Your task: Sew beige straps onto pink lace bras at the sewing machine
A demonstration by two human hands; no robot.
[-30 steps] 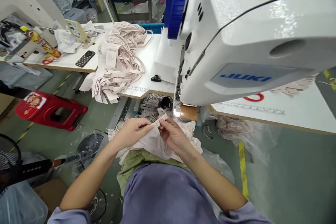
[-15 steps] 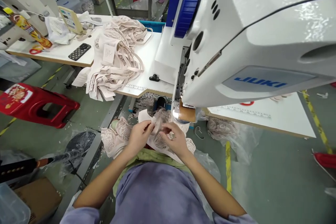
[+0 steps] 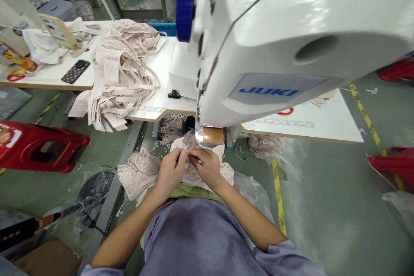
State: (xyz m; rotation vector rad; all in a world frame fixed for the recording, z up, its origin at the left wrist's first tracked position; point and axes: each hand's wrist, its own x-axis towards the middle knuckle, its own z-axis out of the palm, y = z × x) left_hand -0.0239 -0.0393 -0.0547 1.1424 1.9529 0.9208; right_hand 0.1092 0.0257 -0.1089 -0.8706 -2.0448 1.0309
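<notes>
A pale-pink lace garment (image 3: 191, 173) lies across the lap, beneath both hands; the left hand (image 3: 172, 167) pinches thin pale fabric between thumb and forefinger, and the right hand (image 3: 207, 166) pinches just beside it. From the hands, a glossy white sewing machine (image 3: 274, 58) stands at one o'clock, a heap of pale-pink strapped pieces (image 3: 121, 73) at eleven, a black dotted phone (image 3: 76, 71) at ten

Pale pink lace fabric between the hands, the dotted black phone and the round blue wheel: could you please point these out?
Pale pink lace fabric (image 3: 192, 174), head view: its patterned lace surface.
Dotted black phone (image 3: 75, 72), head view: its patterned back.
Round blue wheel (image 3: 185, 6), head view: its outer rim.
</notes>
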